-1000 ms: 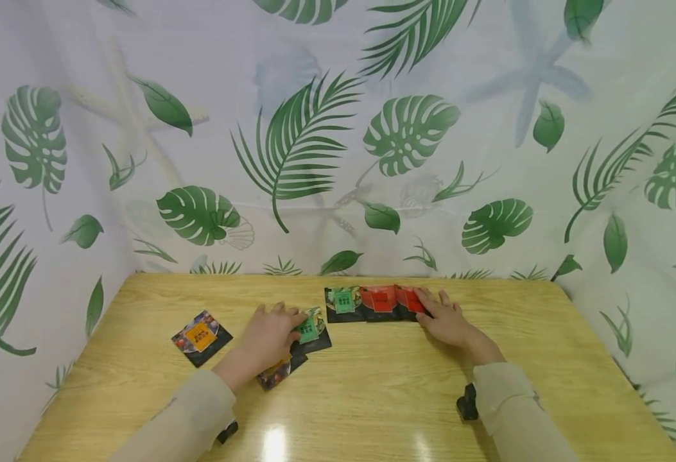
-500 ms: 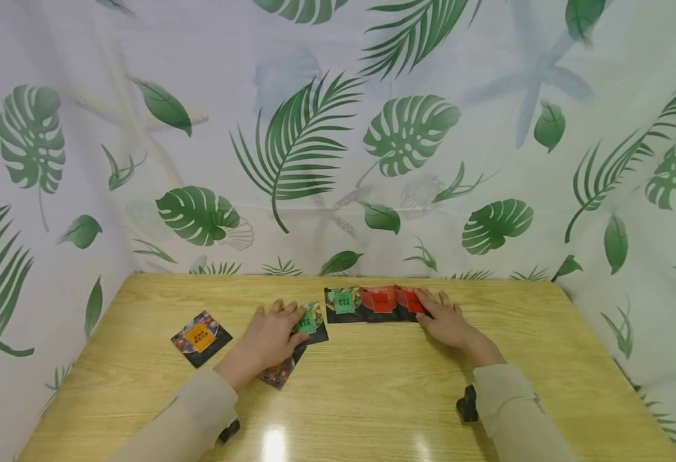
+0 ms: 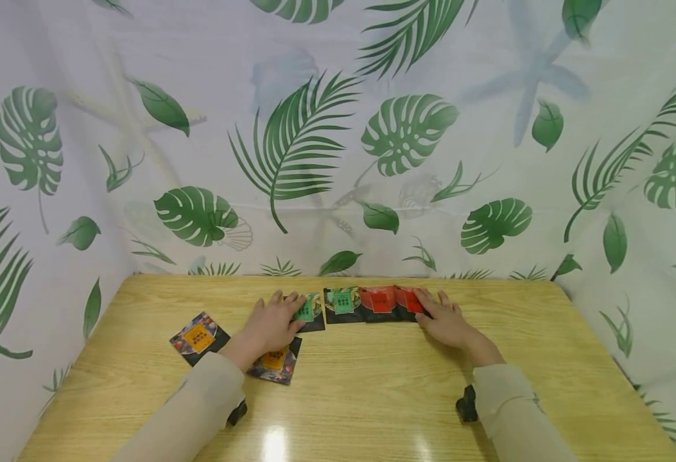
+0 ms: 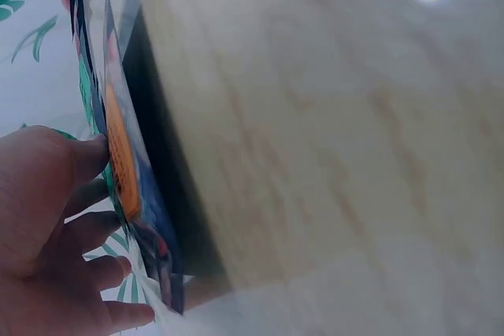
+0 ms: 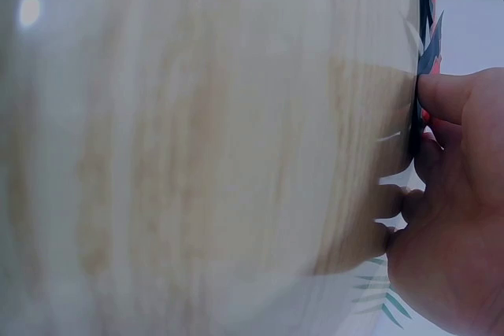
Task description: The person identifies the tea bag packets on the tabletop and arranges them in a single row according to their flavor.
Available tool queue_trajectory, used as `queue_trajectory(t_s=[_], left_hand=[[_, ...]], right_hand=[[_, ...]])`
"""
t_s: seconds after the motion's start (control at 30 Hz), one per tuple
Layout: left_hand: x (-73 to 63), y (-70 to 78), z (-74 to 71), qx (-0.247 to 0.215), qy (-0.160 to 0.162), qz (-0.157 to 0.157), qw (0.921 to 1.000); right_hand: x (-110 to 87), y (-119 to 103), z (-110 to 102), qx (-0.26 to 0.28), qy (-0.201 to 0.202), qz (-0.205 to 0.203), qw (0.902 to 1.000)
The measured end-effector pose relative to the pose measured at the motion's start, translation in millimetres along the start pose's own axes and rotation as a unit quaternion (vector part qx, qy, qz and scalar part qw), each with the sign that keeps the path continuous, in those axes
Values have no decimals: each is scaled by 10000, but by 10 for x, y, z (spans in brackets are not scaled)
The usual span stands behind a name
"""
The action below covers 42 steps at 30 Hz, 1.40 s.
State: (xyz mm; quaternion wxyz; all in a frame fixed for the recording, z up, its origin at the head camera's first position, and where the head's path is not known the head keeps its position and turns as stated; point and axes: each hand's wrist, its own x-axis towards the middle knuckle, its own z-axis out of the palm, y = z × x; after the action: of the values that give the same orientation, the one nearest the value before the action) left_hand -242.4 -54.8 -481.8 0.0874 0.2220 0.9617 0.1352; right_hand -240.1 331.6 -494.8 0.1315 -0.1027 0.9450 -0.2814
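Note:
My left hand (image 3: 268, 326) rests its fingertips and thumb on the left part of a flat sachet with a green label (image 3: 312, 314). That sachet lies just left of a row: another green-labelled sachet (image 3: 344, 305), then two overlapping red sachets (image 3: 379, 304). On the right end of the row, my right hand (image 3: 449, 321) touches the last red sachet (image 3: 408, 301) with thumb and fingers. An orange-labelled sachet (image 3: 276, 366) lies partly under my left hand. In the left wrist view the thumb (image 4: 93, 155) touches the green sachet's edge, beyond the orange-labelled one.
A second orange-labelled sachet (image 3: 198, 336) lies turned askew at the left, its lower corner near the left sleeve (image 3: 199, 398). The wooden table (image 3: 361, 398) meets a leaf-printed cloth (image 3: 314, 237) at the back. Black wrist mounts (image 3: 467, 404) sit under the sleeves.
My left hand has slid the green-labelled sachet up and slightly left, turning it nearly level with the row. The orange-labelled sachet beneath has turned and shows more. My right hand stays put.

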Motion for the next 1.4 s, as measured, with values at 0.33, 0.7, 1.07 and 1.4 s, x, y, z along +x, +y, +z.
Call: queue_trajectory(t_s=[0.33, 0.7, 1.07, 1.4], left_hand=[[80, -58, 18, 52, -218, 29, 9997], [111, -90, 41, 65, -249, 39, 9997], [149, -75, 61, 266, -148, 48, 9995], [139, -51, 51, 243, -110, 117, 9996]], right_hand=[[-5, 3, 17, -73, 24, -20, 10000], [-30, -20, 38, -59, 14, -21, 10000], [-4, -23, 8, -15, 1, -7, 10000], [14, 5, -11, 2, 36, 41, 10000]])
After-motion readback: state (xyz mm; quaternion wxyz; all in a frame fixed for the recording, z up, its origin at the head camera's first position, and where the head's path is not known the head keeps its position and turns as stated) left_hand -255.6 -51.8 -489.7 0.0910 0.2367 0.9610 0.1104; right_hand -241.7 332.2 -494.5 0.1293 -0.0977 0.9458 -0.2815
